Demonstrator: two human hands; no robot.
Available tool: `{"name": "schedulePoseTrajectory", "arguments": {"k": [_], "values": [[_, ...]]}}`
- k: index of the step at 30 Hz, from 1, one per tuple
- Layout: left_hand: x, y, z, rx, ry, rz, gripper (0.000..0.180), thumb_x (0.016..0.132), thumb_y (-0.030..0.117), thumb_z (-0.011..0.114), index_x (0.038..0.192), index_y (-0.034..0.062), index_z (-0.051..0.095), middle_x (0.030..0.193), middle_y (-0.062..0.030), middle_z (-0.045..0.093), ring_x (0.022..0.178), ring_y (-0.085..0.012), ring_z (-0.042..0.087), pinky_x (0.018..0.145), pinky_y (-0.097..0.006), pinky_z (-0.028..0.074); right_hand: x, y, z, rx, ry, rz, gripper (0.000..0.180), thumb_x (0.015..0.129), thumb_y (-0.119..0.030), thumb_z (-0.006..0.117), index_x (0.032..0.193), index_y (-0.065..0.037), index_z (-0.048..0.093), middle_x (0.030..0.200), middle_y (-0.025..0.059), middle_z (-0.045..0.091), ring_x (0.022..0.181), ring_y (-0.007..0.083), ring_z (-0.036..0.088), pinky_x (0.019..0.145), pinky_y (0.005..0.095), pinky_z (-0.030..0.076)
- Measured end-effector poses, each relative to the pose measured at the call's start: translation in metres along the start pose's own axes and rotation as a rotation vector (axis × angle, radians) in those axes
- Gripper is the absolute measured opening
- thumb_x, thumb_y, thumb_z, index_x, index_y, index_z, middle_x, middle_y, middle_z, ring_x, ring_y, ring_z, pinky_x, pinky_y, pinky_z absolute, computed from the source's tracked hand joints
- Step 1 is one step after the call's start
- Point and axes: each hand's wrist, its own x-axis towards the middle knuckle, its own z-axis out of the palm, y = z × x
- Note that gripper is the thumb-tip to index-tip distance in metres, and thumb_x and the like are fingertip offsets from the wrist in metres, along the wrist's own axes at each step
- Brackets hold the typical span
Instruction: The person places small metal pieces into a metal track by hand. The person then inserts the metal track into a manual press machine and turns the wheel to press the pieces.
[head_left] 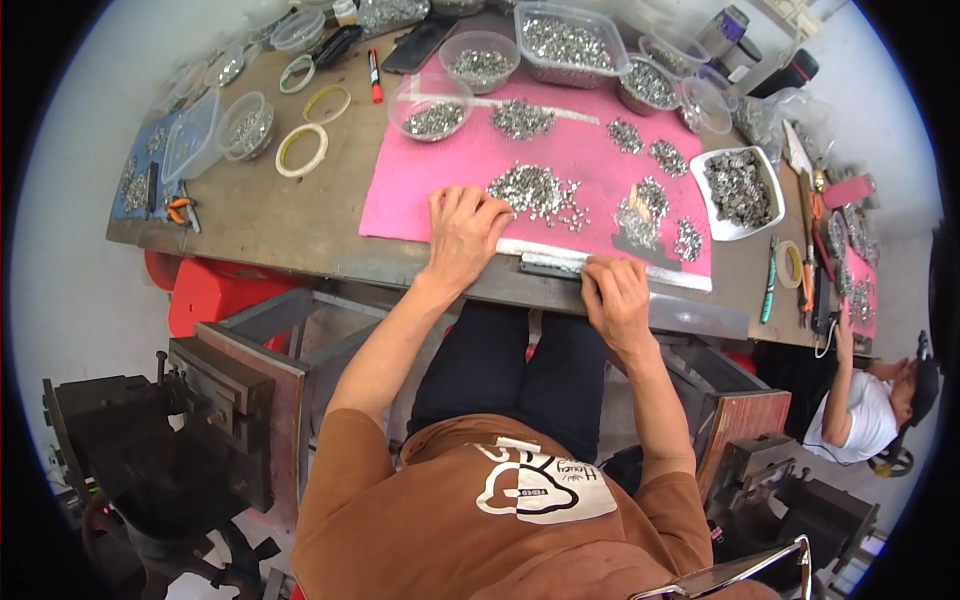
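My left hand (463,232) rests on the pink mat (405,200) with its fingers curled and pressed together. Its fingertips are beside a loose pile of small silvery metal pieces (537,192); anything pinched in them is too small to make out. At the table's front edge, my right hand (616,294) has its fingers closed on the right end of a narrow dark metal bar (551,266). That bar lies along the white strip (672,278) at the mat's near edge. Several smaller heaps of metal pieces lie on the mat, one of them a heap (523,119) behind the main pile.
Clear tubs of metal pieces, including a large tub (568,45), stand at the back. A white dish (741,193) of darker pieces sits right of the mat. Tape rolls (302,151) and a red marker (375,76) lie left. Another person (858,410) works at far right.
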Motion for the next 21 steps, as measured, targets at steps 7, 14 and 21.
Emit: {"name": "schedulePoseTrajectory", "arguments": {"k": [7, 14, 21], "values": [[0.004, -0.005, -0.002, 0.020, -0.050, 0.079, 0.009, 0.085, 0.018, 0.076, 0.091, 0.0125, 0.071, 0.091, -0.0018, 0.061, 0.093, -0.0226, 0.055, 0.095, -0.045, 0.034, 0.020, 0.027, -0.017, 0.200, -0.218, 0.112, 0.008, 0.085, -0.005, 0.073, 0.093, -0.005, 0.069, 0.087, 0.0090, 0.068, 0.083, 0.0278, 0.065, 0.078, 0.0396, 0.047], [0.008, -0.011, -0.006, -0.051, -0.116, 0.089, 0.010, 0.084, 0.021, 0.078, 0.091, 0.0145, 0.073, 0.090, -0.0013, 0.059, 0.095, -0.0211, 0.055, 0.098, -0.048, 0.032, 0.120, 0.103, 0.060, 0.194, -0.109, 0.250, 0.014, 0.092, -0.011, 0.064, 0.098, 0.000, 0.070, 0.093, 0.0194, 0.068, 0.087, 0.0378, 0.067, 0.080, 0.0466, 0.052], [0.011, -0.011, -0.003, -0.056, -0.198, 0.127, 0.012, 0.086, 0.019, 0.075, 0.093, 0.0110, 0.070, 0.094, -0.0041, 0.059, 0.099, -0.0240, 0.056, 0.102, -0.053, 0.032, 0.149, 0.127, 0.108, 0.040, -0.154, 0.342, 0.018, 0.090, -0.019, 0.070, 0.094, -0.001, 0.072, 0.097, 0.0190, 0.069, 0.088, 0.0394, 0.067, 0.082, 0.0481, 0.053]]}}
